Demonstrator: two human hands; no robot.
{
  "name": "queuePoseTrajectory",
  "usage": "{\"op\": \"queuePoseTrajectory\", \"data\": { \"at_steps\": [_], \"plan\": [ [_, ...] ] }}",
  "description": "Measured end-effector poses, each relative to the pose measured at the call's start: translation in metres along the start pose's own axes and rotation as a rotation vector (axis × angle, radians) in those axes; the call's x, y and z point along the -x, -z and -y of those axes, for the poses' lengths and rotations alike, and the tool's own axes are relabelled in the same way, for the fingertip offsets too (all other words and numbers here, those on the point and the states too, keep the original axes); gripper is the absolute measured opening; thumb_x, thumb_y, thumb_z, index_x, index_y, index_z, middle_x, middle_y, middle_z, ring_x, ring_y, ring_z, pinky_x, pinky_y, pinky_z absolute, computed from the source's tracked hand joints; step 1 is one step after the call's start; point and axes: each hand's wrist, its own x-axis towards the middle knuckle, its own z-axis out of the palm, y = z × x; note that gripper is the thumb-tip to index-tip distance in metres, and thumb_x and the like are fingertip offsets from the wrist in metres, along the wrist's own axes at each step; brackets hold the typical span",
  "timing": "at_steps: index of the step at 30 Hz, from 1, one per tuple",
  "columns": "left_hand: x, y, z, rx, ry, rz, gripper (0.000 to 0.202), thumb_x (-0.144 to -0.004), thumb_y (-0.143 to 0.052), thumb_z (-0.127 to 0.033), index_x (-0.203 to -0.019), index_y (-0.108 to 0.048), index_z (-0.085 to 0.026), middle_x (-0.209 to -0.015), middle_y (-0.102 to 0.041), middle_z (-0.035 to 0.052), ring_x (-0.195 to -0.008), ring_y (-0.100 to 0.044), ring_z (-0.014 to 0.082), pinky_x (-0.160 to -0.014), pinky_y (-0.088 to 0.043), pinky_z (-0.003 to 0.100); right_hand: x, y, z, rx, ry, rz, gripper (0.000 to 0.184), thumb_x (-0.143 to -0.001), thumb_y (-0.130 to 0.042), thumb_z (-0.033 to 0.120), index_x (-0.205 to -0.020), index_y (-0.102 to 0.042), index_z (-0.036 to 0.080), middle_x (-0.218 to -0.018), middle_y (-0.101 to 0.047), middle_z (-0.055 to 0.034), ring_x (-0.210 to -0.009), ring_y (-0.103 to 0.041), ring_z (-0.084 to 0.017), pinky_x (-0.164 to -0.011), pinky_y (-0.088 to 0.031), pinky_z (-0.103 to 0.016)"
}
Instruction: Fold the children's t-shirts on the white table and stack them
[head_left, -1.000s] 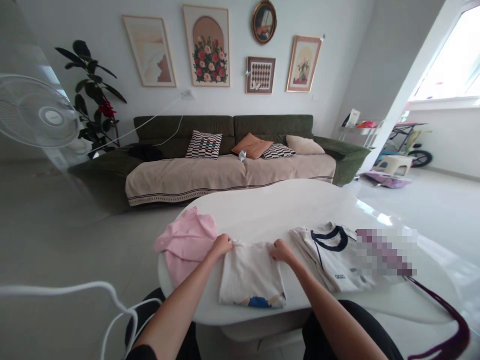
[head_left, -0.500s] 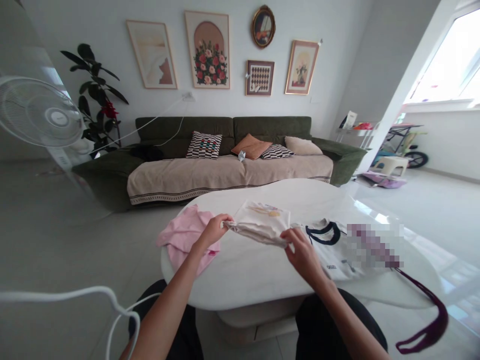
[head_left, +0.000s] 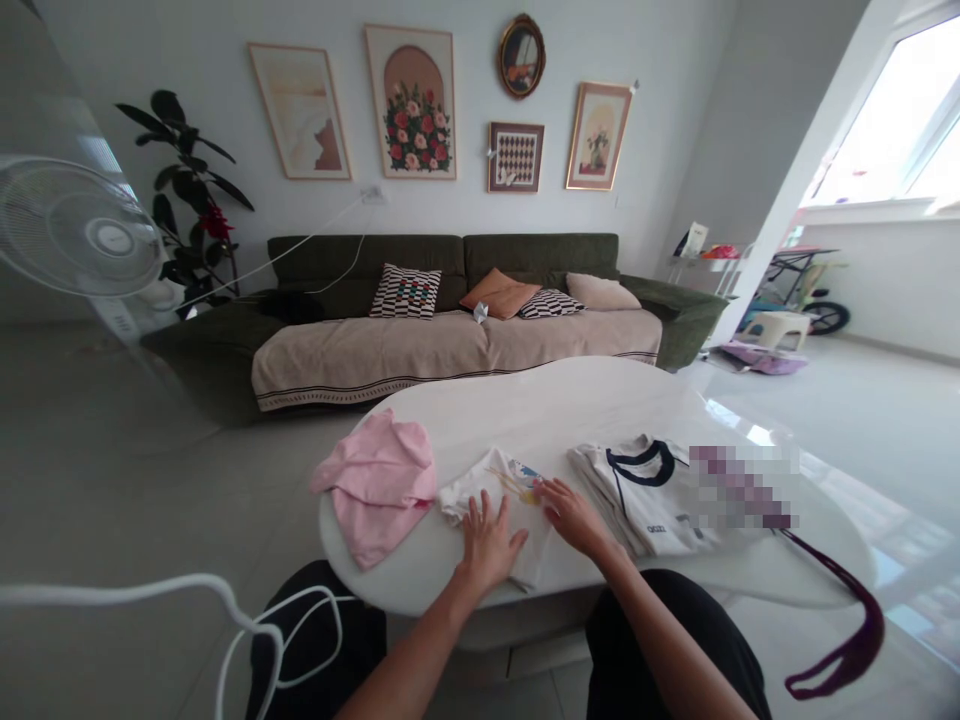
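Both hands are flat on the cloth. The left hand (head_left: pixel 488 540) lies palm down with fingers spread wide on a small folded white shirt (head_left: pixel 504 492), gripping nothing, just pressing on its near half. The right hand (head_left: pixel 571 514) rests open too, fingers stretched toward the shirt's right edge, touching the cloth beside the colored print (head_left: pixel 525 484) on top. Neither hand has hold of anything.

The shirt sits on the near side of the white bench (head_left: pixel 570 400), close to its front edge, folded into a compact packet with the print facing up. Just to its left, touching or nearly so, is a pink garment (head_left: pixel 379 482), rumpled, spilling toward the bench's left rim. To the right of the shirt lies a white tee (head_left: pixel 645 495) with a dark navy collar, flat, collar end pointing away from the person; I cannot tell whether it touches the small shirt. Past it a blurred patch covers something, and a dark maroon strap (head_left: pixel 847 620) trails off the bench's right end and loops down.

Beyond the bench stands a green sofa (head_left: pixel 450 290) with a beige throw and cushions. A white fan (head_left: pixel 75 225) is at far left, and a white cable (head_left: pixel 225 620) curls near the person's knees.
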Motion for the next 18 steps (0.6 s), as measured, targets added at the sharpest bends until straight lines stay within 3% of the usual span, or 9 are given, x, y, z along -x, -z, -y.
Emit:
{"op": "queuePoseTrajectory", "data": {
  "at_steps": [2, 4, 7, 11, 15, 18],
  "plan": [
    [0.007, -0.021, -0.003, -0.039, 0.112, -0.025, 0.064, -0.083, -0.038, -0.049, -0.135, -0.032, -0.012, -0.141, -0.025, 0.0189, -0.129, -0.019, 0.0374, -0.099, -0.025, 0.050, 0.008, -0.013, -0.005, 0.084, -0.066, 0.040, 0.044, -0.080, -0.038, 0.015, -0.122, -0.049, 0.020, -0.129, -0.048, -0.0067, -0.121, -0.037, -0.020, -0.093, -0.035, -0.035],
    [0.006, -0.031, 0.006, -0.054, 0.118, -0.053, 0.062, -0.085, -0.033, -0.047, -0.135, -0.032, -0.010, -0.142, -0.024, 0.0178, -0.131, -0.017, 0.0337, -0.102, -0.023, 0.048, 0.024, -0.023, -0.002, 0.158, -0.129, 0.021, 0.042, -0.082, -0.038, 0.020, -0.123, -0.048, 0.022, -0.127, -0.049, -0.0064, -0.116, -0.041, -0.022, -0.089, -0.037, -0.036],
    [-0.010, -0.021, 0.027, -0.010, -0.009, 0.028, 0.056, -0.086, -0.032, -0.046, -0.133, -0.035, -0.016, -0.143, -0.026, 0.0109, -0.132, -0.017, 0.0289, -0.104, -0.017, 0.050, 0.056, -0.037, 0.018, 0.246, -0.177, -0.076, 0.039, -0.083, -0.040, 0.026, -0.120, -0.051, 0.022, -0.120, -0.054, -0.0086, -0.102, -0.048, -0.025, -0.082, -0.040, -0.039],
    [-0.044, 0.007, 0.040, 0.074, -0.203, 0.223, 0.045, -0.085, -0.038, -0.037, -0.128, -0.041, -0.025, -0.137, -0.038, 0.0068, -0.128, -0.029, 0.0263, -0.102, -0.006, 0.057, 0.090, -0.061, 0.072, 0.261, -0.188, -0.185, 0.038, -0.081, -0.043, 0.022, -0.118, -0.053, 0.021, -0.111, -0.057, -0.0112, -0.096, -0.050, -0.028, -0.080, -0.041, -0.042],
    [-0.061, 0.009, 0.026, 0.093, -0.328, 0.258, 0.039, -0.083, -0.044, -0.029, -0.121, -0.047, -0.028, -0.132, -0.045, 0.0037, -0.126, -0.033, 0.0230, -0.103, -0.001, 0.054, 0.092, -0.072, 0.129, 0.102, -0.131, -0.098, 0.039, -0.078, -0.045, 0.016, -0.116, -0.054, 0.019, -0.104, -0.059, -0.0133, -0.098, -0.051, -0.028, -0.082, -0.043, -0.039],
    [-0.059, -0.001, 0.020, 0.100, -0.454, 0.215, 0.042, -0.081, -0.048, -0.031, -0.123, -0.046, -0.029, -0.137, -0.038, 0.0028, -0.130, -0.023, 0.0251, -0.103, -0.002, 0.055, 0.074, -0.051, 0.137, -0.080, -0.043, 0.021, 0.035, -0.080, -0.042, 0.018, -0.112, -0.055, 0.020, -0.097, -0.062, -0.0096, -0.089, -0.057, -0.022, -0.076, -0.045, -0.032]
  ]
}}
